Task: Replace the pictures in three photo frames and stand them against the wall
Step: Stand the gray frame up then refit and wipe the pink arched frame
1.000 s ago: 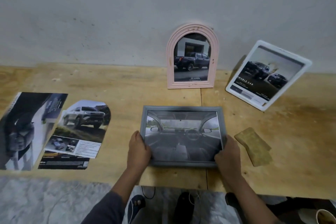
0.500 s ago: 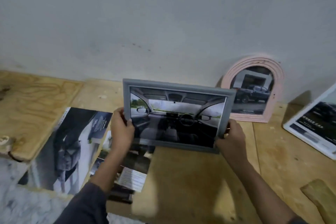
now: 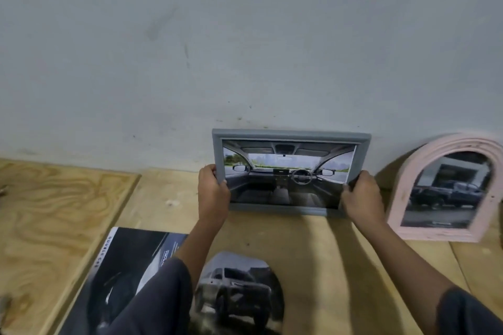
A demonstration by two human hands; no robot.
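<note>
The grey photo frame [image 3: 291, 171] sits a little right of centre, in landscape, its face turned to the camera and showing a picture of a car interior with dashboard and steering wheel. It lies between the two hands. The left hand [image 3: 213, 193] grips its lower left side, fingers curled round the edge with the thumb on the front. The right hand [image 3: 362, 196] grips the lower right side in the same way. The frame's top edge is close to the pale wall [image 3: 190, 49], and its bottom edge is low over the wooden desk [image 3: 313, 253]; whether it touches either cannot be told. Just beside it, at the right edge of the view, a pink arched frame [image 3: 446, 190] holding a picture of a dark pickup leans against the wall. In the lower centre a loose arched print of an SUV [image 3: 239, 288] lies flat on the desk, under the left forearm, next to a dark brochure page [image 3: 130, 266] at lower left
</note>
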